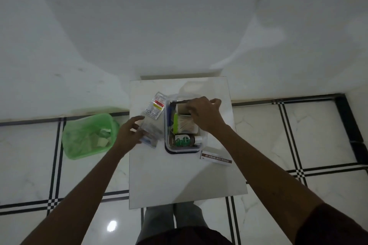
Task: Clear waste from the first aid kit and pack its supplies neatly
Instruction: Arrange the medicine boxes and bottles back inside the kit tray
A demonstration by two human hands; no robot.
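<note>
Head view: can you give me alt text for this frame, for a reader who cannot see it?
Seen from above, a person's right hand reaches into a clear first aid box on a small white table, fingers on a brown item at its far end, while the left hand hovers over clear packets beside it. A green waste bin sits on the floor to the left.

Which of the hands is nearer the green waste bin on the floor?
Left. The left hand hovers at the table's left edge, just right of the green bin. The right hand is over the clear first aid box, farther right.
</note>
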